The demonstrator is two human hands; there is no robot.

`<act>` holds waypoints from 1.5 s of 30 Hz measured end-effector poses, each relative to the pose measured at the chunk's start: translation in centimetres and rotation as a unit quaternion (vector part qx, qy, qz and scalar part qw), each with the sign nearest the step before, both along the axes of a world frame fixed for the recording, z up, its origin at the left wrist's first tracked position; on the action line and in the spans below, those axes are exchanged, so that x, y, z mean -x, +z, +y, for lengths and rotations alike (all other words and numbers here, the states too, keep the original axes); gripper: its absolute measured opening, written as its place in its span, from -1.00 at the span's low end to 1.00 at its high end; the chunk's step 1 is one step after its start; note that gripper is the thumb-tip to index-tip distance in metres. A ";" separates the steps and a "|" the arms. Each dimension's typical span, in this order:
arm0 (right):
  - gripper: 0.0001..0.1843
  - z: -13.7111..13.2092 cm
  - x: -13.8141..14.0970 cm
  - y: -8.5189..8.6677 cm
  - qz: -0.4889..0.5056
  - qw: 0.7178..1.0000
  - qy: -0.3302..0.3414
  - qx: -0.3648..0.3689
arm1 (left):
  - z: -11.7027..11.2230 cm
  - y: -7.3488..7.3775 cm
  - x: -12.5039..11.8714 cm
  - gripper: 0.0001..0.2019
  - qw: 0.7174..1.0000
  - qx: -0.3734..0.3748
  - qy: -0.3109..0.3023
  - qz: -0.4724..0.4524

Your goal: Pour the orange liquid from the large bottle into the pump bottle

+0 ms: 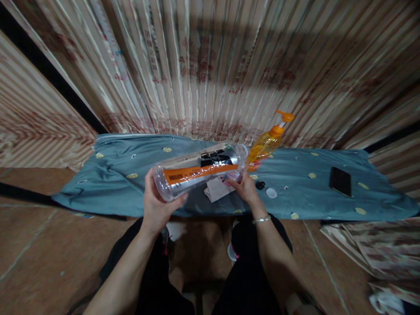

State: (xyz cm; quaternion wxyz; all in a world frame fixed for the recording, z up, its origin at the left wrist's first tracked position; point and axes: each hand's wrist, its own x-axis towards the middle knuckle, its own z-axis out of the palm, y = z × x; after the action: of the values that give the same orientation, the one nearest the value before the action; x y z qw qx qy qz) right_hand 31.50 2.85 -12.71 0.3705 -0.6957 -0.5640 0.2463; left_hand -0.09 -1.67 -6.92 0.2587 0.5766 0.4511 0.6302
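A large clear plastic bottle [193, 168] with an orange and black label lies nearly sideways in the air, its neck end to the right. My left hand [159, 203] is wrapped round its base end from below. My right hand [246, 188] grips the neck end, where some fingers are hidden behind the bottle. Just beyond that end stands a pump bottle [264, 146] of yellow-orange liquid with an orange pump head. Below the clear bottle, a white folded cloth or packet [218, 190] lies on the blue-green cloth, partly covered.
A small black cap-like piece [260, 185] and a white disc [271, 193] lie right of my right hand. A dark phone [340, 181] rests farther right on the cloth-covered table [315, 192]. A patterned curtain [210, 78] hangs behind.
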 end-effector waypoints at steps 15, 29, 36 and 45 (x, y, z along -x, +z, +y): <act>-0.35 0.1 -0.2 -0.3 -0.001 1.000 0.004 -0.002 | 0.1 -0.1 0.0 0.07 1.000 0.009 -0.003 0.000; -0.33 -0.1 0.0 0.1 0.009 1.000 0.008 -0.014 | 0.0 0.0 0.1 0.06 1.000 0.013 0.003 0.008; -0.36 -0.1 0.0 -0.1 0.006 1.000 0.006 -0.020 | 0.0 -0.1 0.1 0.08 1.000 0.009 0.005 0.005; -0.41 0.0 0.1 0.1 0.005 1.000 -0.003 -0.010 | 0.0 0.0 0.0 0.06 1.000 0.007 0.004 0.003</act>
State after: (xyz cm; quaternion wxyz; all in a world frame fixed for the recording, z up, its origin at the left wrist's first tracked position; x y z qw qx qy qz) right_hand 31.36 2.80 -12.58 0.3806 -0.6927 -0.5624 0.2430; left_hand -0.06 -1.65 -6.96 0.2588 0.5751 0.4585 0.6262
